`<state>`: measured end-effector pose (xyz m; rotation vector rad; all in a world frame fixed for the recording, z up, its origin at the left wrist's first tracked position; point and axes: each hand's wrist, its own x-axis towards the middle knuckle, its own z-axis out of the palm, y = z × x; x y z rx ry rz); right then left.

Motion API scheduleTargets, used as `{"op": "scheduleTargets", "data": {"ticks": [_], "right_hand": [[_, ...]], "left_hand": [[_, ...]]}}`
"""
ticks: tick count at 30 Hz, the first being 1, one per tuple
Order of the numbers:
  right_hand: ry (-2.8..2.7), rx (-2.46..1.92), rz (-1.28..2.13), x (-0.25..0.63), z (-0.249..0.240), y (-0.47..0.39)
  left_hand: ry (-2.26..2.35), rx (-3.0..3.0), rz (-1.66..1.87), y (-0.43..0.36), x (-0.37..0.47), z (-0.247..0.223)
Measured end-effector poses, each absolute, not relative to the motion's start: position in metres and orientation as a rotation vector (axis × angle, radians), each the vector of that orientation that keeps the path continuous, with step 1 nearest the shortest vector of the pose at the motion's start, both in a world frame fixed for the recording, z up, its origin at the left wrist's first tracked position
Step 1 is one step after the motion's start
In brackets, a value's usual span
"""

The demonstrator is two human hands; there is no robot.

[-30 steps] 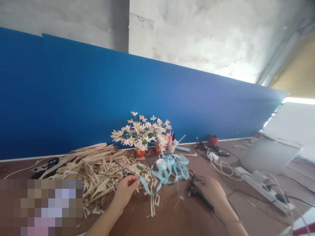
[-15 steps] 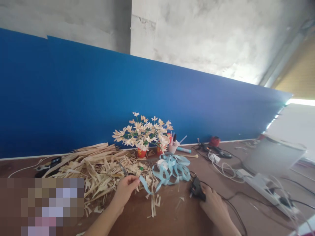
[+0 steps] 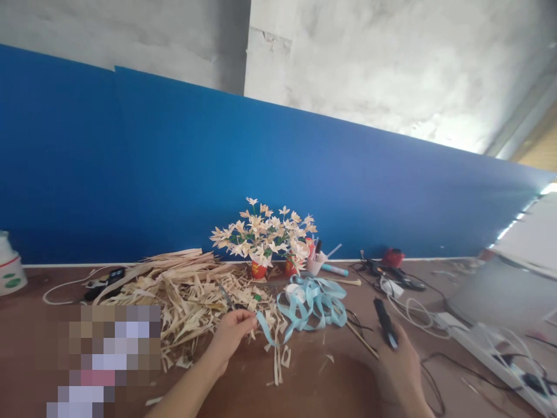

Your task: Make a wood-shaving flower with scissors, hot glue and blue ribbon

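Observation:
My left hand (image 3: 232,334) pinches the end of a light-blue ribbon (image 3: 264,328) between thumb and fingertips. The rest of that ribbon lies in a loose tangle to its right. Scissors (image 3: 227,297) rest on the straw pile just behind the left hand, their handles partly hidden. My right hand (image 3: 402,360) is closed around a black glue gun (image 3: 385,325), lifted off the table. Between the ribbon and the right hand, a thin tan stick (image 3: 362,339) lies on the table.
A heap of dried husk strips (image 3: 183,302) covers the left middle. Behind it stand red pots (image 3: 258,269) of pale flowers and a cup of pens (image 3: 314,265). At right are a power strip (image 3: 487,354) and loose cables. A white bottle (image 3: 11,270) stands far left.
My right hand has raised and turned the glue gun, uncovering the stick. My left hand keeps its pinch on the ribbon. The view has swung slightly left, bringing in the bottle.

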<state>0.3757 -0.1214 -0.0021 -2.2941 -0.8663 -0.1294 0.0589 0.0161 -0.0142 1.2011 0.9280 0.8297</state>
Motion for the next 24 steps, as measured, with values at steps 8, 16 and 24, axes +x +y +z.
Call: {"op": "scheduleTargets", "data": {"ticks": [8,16,24], "right_hand": [[-1.665,-1.623,0.193,0.299,0.014,-0.080],[-2.004,-1.319,0.380,0.254,0.010,-0.050],[-1.981,-1.325,0.413,0.252,-0.002,-0.049]], "left_hand": [[0.945,1.203,0.785,0.013,0.058,-0.009],[0.919,1.138,0.771,0.015,0.059,-0.013],[0.911,1.104,0.764,0.013,0.060,-0.011]]}}
